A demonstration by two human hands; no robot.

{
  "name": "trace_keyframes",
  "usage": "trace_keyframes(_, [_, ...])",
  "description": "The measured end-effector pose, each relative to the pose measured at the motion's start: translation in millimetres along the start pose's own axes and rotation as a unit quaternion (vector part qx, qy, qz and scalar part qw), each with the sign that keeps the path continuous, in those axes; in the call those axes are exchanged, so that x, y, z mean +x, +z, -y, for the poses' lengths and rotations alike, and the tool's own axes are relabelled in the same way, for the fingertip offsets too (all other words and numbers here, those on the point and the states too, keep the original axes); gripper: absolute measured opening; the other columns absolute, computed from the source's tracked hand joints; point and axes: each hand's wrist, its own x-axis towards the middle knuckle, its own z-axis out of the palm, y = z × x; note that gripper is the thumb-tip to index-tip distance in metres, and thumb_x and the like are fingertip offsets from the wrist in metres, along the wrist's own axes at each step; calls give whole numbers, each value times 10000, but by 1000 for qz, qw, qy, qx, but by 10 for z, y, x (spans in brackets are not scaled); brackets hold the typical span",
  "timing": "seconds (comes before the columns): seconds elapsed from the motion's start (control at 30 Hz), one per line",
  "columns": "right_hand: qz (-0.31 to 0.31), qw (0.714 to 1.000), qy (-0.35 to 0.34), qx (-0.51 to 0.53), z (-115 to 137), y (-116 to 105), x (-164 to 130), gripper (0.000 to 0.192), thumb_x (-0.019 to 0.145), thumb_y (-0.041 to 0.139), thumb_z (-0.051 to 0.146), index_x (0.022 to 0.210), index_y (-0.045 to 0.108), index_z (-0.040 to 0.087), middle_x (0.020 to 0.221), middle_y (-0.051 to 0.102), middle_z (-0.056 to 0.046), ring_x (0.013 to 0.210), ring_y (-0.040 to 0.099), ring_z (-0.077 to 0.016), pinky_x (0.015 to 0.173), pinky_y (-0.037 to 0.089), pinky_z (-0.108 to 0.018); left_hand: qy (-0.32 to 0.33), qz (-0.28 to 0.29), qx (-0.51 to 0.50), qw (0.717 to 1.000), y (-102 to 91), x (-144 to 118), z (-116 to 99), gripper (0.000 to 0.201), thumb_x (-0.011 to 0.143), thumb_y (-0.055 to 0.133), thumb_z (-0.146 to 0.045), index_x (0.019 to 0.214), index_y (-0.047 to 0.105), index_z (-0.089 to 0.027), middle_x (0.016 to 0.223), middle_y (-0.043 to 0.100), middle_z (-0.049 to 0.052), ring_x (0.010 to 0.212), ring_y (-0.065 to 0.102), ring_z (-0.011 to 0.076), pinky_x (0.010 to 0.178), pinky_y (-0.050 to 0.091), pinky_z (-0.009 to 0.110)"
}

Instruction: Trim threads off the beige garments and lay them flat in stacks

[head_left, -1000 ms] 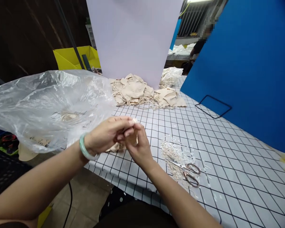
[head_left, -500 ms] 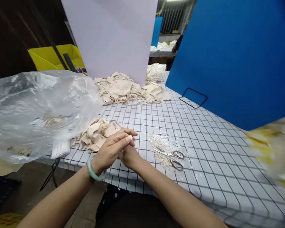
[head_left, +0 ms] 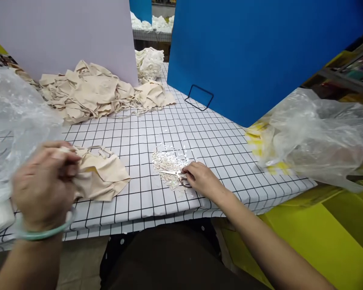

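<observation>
Scissors lie on a scatter of white trimmings near the middle of the table's front edge, blades pointing left, and the right hand rests on their handles, fingers curled over the loops; whether the fingers have actually passed through them cannot be told. The left hand, blurred and wearing a pale green bangle, is clenched on one end of a beige fabric piece that lies near the front left corner of the table. One risk, as I judge it: the blades sit loose on slippery scraps, so a hasty grab could skid them or sweep trimmings off the front edge. Another: the fabric is bunched in the left hand, so a cut made without flattening it could nick the wrong layer. The right forearm reaches in from the lower right, wrist low and palm down. The left arm comes straight up from the bottom left, back of the hand to the camera. A pile of beige pieces lies at the back left, a blue board stands at the back, and a clear plastic bag slumps over the right edge.
</observation>
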Motion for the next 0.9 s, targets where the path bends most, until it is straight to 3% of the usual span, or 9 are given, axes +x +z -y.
trace_keyframes(0.07, [22,998,-11,-54,-15,38,24,224,850,513,20,921,672,160,895,670,-90,883,611,-233,750,548,-376,94,-33,13,995,286,-76,155,243,890,610,-341,722,682,-181,964,605,10,558,427,50,430,284,251])
trace_keyframes(0.2, [46,991,-27,-125,-3,45,92,195,814,545,20,819,673,168,811,663,-82,813,610,-232,687,518,-347,55,49,-14,997,711,-204,476,249,921,560,-279,740,675,-152,958,538,54,604,438,72,477,355,248])
trace_keyframes(0.37, [-11,995,-50,-82,-113,-90,34,184,827,517,67,860,662,176,849,701,-78,811,631,-228,667,496,-343,16,80,-20,996,794,-284,658,274,961,521,-279,752,649,-157,963,498,38,611,416,66,535,360,245])
trace_keyframes(0.47, [-31,996,52,60,-112,-180,-23,121,846,528,169,896,633,201,818,700,-51,739,629,-202,639,479,-335,4,100,-17,995,835,-301,690,280,972,510,-281,758,643,-158,976,493,32,614,408,62,552,353,245])
trace_keyframes(0.53, [35,953,161,253,-84,-199,-36,80,841,562,256,896,599,211,762,680,-25,651,599,-168,582,461,-305,6,117,-18,993,898,-301,697,285,974,507,-282,757,643,-156,973,489,31,615,402,62,559,350,248])
trace_keyframes(0.67, [119,739,270,605,-33,-134,-45,231,851,536,382,948,611,186,789,649,-44,658,571,-151,563,474,-286,3,135,-29,990,1014,-292,686,289,977,498,-286,765,645,-155,970,480,30,615,392,64,566,344,253])
trace_keyframes(0.73, [111,667,259,690,-5,-85,-73,322,860,499,413,990,655,164,817,622,-57,680,561,-152,613,507,-308,-5,140,-42,989,1040,-294,680,288,979,495,-285,772,648,-157,979,477,31,625,398,67,578,347,255])
trace_keyframes(0.83, [109,658,251,702,66,-25,-126,338,815,596,383,1084,653,186,903,613,-50,741,571,-151,714,532,-330,-12,147,-58,987,1057,-303,683,297,983,486,-281,770,650,-155,988,471,36,641,406,72,593,351,260])
trace_keyframes(0.9, [91,732,266,621,138,4,-149,376,755,710,366,1090,625,218,961,616,-43,815,585,-166,753,527,-334,-15,151,-61,986,1073,-306,690,308,987,475,-277,763,648,-154,983,468,41,648,405,80,600,356,265])
